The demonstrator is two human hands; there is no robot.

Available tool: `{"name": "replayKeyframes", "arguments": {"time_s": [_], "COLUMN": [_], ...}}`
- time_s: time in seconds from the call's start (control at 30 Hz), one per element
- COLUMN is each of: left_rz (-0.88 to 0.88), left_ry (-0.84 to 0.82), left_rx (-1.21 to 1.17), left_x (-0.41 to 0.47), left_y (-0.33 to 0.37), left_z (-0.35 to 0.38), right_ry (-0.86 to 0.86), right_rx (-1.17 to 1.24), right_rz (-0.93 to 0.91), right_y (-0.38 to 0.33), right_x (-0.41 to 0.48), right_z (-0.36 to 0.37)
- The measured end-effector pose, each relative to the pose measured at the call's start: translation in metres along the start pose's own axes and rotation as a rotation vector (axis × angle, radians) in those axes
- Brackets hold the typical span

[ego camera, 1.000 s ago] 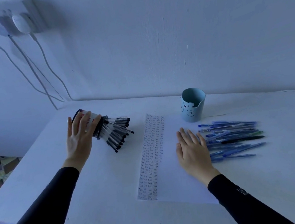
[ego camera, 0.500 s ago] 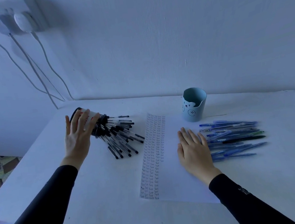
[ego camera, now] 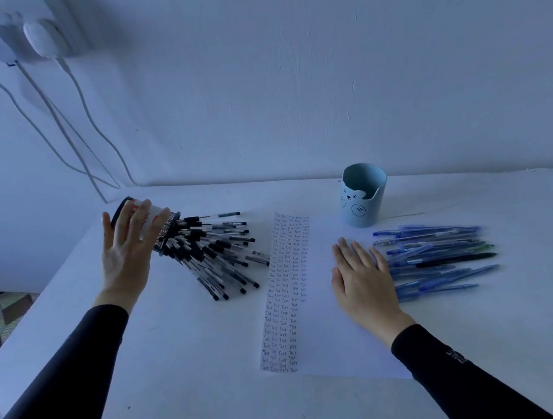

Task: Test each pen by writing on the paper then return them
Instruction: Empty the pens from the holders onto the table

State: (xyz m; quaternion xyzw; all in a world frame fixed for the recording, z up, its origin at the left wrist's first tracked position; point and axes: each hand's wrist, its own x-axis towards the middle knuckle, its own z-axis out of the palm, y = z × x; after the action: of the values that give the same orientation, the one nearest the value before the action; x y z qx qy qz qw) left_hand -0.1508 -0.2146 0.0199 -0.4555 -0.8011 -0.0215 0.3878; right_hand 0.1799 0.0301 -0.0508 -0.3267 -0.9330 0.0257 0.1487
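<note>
My left hand (ego camera: pixel 125 257) grips a tipped-over pen container (ego camera: pixel 155 212) with a white label and dark mesh rim at the table's left. Several black-capped pens (ego camera: pixel 211 251) fan out of its mouth onto the table, toward the paper. The white paper (ego camera: pixel 317 308) lies in the middle, with columns of the word "Test" down its left side. My right hand (ego camera: pixel 362 282) rests flat on the paper's right part, fingers straight. Just right of it lies a pile of several blue pens (ego camera: pixel 439 256).
A light blue cup (ego camera: pixel 363 199) with a bear face stands behind the paper, near the wall. A wall socket with plugs (ego camera: pixel 38 33) and hanging cables (ego camera: pixel 50 114) sits at the upper left. The table's left edge (ego camera: pixel 38 305) drops to a tiled floor.
My left hand has tipped the container further and drawn it back; more black pens have slid out and spread over the table. My right hand has stayed flat on the paper.
</note>
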Motion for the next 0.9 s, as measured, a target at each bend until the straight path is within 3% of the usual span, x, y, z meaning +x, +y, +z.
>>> {"name": "replayKeyframes", "arguments": {"time_s": [0.53, 0.6, 0.77, 0.9], "left_rz": [-0.119, -0.189, -0.568, -0.527], "left_ry": [-0.12, -0.141, -0.158, -0.041], "left_rx": [-0.013, -0.029, -0.23, -0.31], "left_x": [-0.022, -0.017, 0.039, 0.095], "left_y": [-0.008, -0.005, 0.021, 0.074], "left_z": [0.002, -0.001, -0.015, -0.02], "right_ry": [-0.002, 0.002, 0.014, 0.011], "right_rx": [0.017, 0.021, 0.018, 0.013], "right_rz": [-0.001, -0.002, -0.005, -0.011], "right_y": [-0.001, -0.001, -0.001, 0.0], "right_x": [-0.001, -0.001, -0.001, -0.001], "right_z": [-0.001, -0.002, -0.003, -0.002]}}
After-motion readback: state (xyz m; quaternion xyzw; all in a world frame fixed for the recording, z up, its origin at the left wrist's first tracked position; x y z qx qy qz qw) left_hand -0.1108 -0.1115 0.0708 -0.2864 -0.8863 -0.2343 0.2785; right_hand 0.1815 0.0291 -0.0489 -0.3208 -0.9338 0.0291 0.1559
